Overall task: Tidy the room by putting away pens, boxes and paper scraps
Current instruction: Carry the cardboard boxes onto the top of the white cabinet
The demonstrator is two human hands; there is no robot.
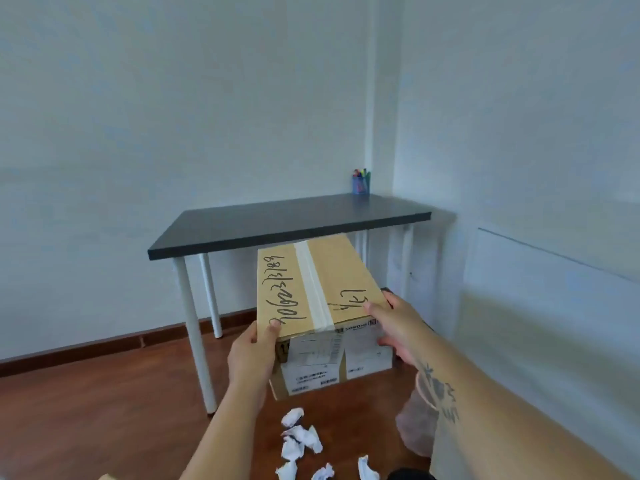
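Observation:
A taped brown cardboard box [311, 289] with black handwriting on its top is held up in front of me, just below the near edge of the dark desk. My left hand [254, 355] grips its near left corner, thumb on top. My right hand [394, 323] grips the near right corner. Shipping labels cover the side facing me. Several crumpled white paper scraps [300, 438] lie on the wooden floor below the box. A blue pen holder [361, 183] with coloured pens stands at the desk's far right corner.
The dark desk [277, 223] on white legs stands in the room's corner against white walls. A pinkish translucent bag or bin [415, 424] sits on the floor at the right, partly behind my right forearm. A pale surface fills the right foreground.

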